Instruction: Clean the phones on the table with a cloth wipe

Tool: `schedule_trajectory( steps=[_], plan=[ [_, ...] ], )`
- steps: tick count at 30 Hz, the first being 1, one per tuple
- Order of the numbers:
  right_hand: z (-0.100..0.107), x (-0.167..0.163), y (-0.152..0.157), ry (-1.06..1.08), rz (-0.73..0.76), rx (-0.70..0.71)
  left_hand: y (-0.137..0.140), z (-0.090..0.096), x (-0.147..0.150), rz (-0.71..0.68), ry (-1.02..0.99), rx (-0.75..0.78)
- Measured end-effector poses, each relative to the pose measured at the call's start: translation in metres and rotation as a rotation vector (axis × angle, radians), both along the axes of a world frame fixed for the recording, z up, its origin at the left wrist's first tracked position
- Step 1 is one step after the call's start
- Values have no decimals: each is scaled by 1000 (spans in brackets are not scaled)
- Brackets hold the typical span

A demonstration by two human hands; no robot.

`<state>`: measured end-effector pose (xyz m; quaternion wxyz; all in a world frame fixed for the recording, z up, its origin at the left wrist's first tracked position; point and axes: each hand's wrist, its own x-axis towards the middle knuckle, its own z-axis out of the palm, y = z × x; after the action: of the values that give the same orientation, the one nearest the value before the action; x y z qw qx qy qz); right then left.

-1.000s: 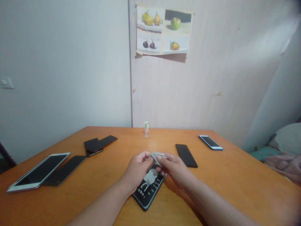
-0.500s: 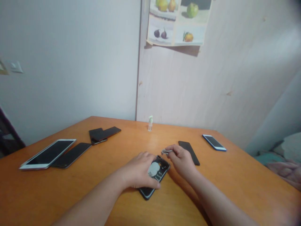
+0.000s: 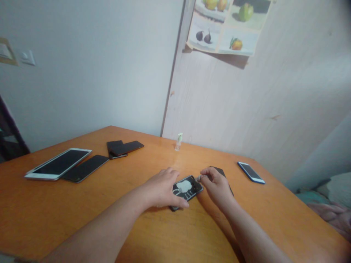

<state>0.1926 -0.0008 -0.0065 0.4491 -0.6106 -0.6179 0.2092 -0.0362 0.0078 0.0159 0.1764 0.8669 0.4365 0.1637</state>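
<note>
A black phone case or cased phone (image 3: 189, 186) with a white printed figure and lettering lies tilted on the wooden table, back side up. My left hand (image 3: 163, 190) spans its near end, thumb on the front edge and fingers along the far edge, gripping it. At the camera end, my right hand (image 3: 215, 180) is closed in a pinch on a small whitish piece of soft material (image 3: 199, 178), mostly hidden by the fingers. That piece is at the case's corner; whether it touches I cannot tell. Partly behind my right hand lies a dark phone (image 3: 219, 171).
On the left of the table (image 3: 90, 219) lie a white tablet (image 3: 61, 163), a black phone (image 3: 87, 168) and overlapping dark phones (image 3: 127, 148). A small clear pump bottle (image 3: 178, 142) stands near the back edge. A blue-edged white phone (image 3: 251, 172) lies at right.
The black case has turned clockwise, its camera end now pointing more to the right. My right hand has closed further over the whitish piece. The whole view has tilted.
</note>
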Motion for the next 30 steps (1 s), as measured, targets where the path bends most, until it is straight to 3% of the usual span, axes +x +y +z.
schedule_trajectory(
  steps=[5, 10, 18, 25, 27, 30],
  plan=[
    [-1, 0, -1, -238, 28, -44, -3, 6, -9, -45, 89, -53],
    [-12, -1, 1, -424, 35, 26, -4, 0, -4, -14, 43, -15],
    [-10, -35, -22, -380, 480, 79, 0, -11, 3, 1, -4, 56],
    [-18, -6, -4, -509, 175, 60, 1, -8, -3, 69, 56, 48],
    [-16, -10, -10, -489, 236, 43, 2, -8, -3, 79, 54, 45],
    [-8, -30, -29, -475, 452, -15, 1, -8, -3, 76, 37, 28]
  ],
)
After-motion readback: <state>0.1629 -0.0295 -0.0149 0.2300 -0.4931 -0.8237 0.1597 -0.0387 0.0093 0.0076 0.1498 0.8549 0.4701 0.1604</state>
